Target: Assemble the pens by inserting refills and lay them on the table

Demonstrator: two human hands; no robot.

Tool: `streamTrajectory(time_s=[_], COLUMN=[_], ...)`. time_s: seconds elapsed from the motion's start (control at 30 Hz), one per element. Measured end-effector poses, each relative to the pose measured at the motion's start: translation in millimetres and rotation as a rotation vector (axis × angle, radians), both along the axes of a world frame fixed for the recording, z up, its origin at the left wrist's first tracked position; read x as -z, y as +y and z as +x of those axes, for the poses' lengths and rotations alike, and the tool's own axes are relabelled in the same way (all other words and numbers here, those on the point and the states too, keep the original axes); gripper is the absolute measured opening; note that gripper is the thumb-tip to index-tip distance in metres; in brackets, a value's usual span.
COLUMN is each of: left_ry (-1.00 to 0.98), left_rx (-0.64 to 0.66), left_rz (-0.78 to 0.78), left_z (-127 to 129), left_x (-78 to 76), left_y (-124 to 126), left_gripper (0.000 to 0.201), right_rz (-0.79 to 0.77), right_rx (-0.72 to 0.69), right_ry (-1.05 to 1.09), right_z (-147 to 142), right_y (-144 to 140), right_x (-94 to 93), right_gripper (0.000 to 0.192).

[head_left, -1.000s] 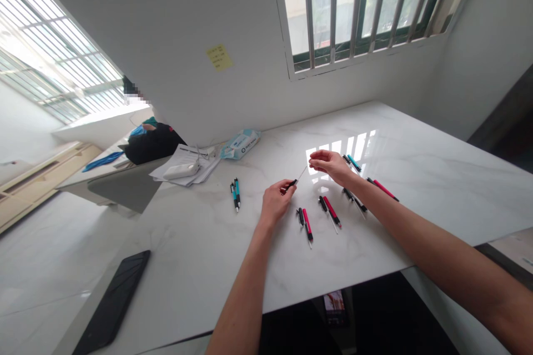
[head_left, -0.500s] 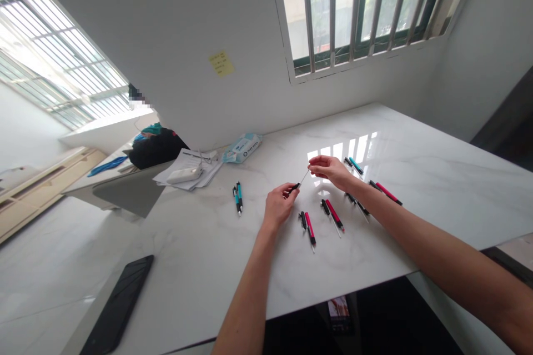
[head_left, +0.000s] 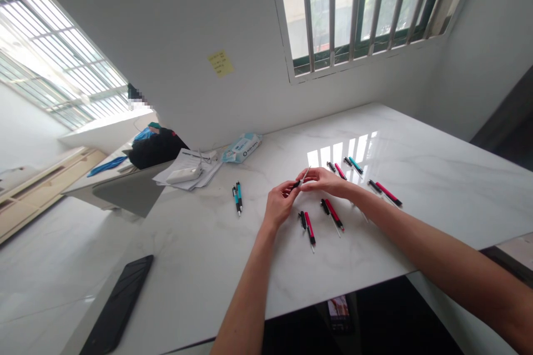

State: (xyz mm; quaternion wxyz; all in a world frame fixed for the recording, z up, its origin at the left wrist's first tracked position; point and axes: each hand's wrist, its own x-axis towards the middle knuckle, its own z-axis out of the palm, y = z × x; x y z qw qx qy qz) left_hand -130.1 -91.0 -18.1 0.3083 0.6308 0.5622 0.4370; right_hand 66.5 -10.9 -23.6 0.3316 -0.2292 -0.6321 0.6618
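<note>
At the frame's centre, above the counter (head_left: 416,166), the left hand (head_left: 278,205) has its fingers clamped on a black pen tip (head_left: 296,183). The right hand (head_left: 327,181) pinches the thin refill (head_left: 306,174) sticking out of it. Pink pens (head_left: 308,226) lie just below.

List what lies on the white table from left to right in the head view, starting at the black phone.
Black phone → stack of papers → wipes pack → teal pen pair → left hand → right hand → red and black pen parts at far right.
</note>
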Motion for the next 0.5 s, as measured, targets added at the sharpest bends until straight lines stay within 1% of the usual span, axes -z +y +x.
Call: streamTrajectory(time_s=[0.1,0.23,0.3,0.43,0.5], left_ry=[0.023,0.064,0.077,0.092,0.096], left_rx=[-0.02,0.006,-0.001,-0.076,-0.109], left_rz=[0.02,0.018,0.015,0.041,0.064], left_z=[2,5,5,2,1], left_x=[0.8,-1.4,-3.3,-6.2,-6.9], left_y=[0,-2,-2,-4,-4], left_gripper=[0.036,0.032,0.03,0.029,0.025], right_rz=[0.027,0.039,-0.01,-0.174,-0.202], right_rx=[0.018,0.082,0.139,0.238,0.294], right_ry=[-0.013,-0.002,0.062,0.302,0.351], right_z=[-5,-3,2,19,26], right_y=[-4,-2,2,14,22], right_x=[0.2,-1.5,-5.8,-16.6,-18.7], right_gripper=[0.034,0.029,0.029,0.031,0.032])
